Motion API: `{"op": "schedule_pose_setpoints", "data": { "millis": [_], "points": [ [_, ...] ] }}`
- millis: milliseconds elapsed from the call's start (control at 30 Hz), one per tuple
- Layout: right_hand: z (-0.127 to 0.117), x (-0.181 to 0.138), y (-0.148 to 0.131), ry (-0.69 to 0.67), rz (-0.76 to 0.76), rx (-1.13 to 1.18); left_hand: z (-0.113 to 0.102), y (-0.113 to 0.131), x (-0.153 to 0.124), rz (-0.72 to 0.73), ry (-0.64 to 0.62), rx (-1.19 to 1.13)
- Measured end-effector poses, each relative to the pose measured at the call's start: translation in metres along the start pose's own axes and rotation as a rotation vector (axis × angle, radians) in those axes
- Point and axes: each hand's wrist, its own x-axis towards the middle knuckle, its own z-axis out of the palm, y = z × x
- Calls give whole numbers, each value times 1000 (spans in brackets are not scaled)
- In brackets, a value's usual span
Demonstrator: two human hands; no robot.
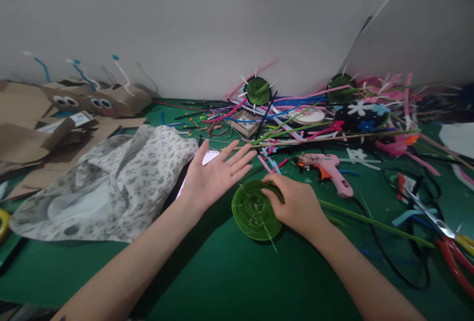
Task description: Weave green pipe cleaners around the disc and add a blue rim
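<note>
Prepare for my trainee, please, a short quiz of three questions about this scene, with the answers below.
1. Open question: Which thing is the right hand holding?
2. True or false: The left hand is closed into a fist.
3. Multiple choice: In this view, where does the patterned cloth lie relative to the glue gun?
A) to its left
B) to its right
C) on top of it

Key:
1. The green coiled disc.
2. False; it is open, palm showing.
3. A
</note>
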Motion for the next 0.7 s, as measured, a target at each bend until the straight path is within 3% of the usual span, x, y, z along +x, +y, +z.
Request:
{"op": "schedule_pose_setpoints", "data": {
  "millis": [700],
  "points": [
    [-2,0,-2,-6,2,15,1,-1,-3,-5,-16,23]
  ]
}}
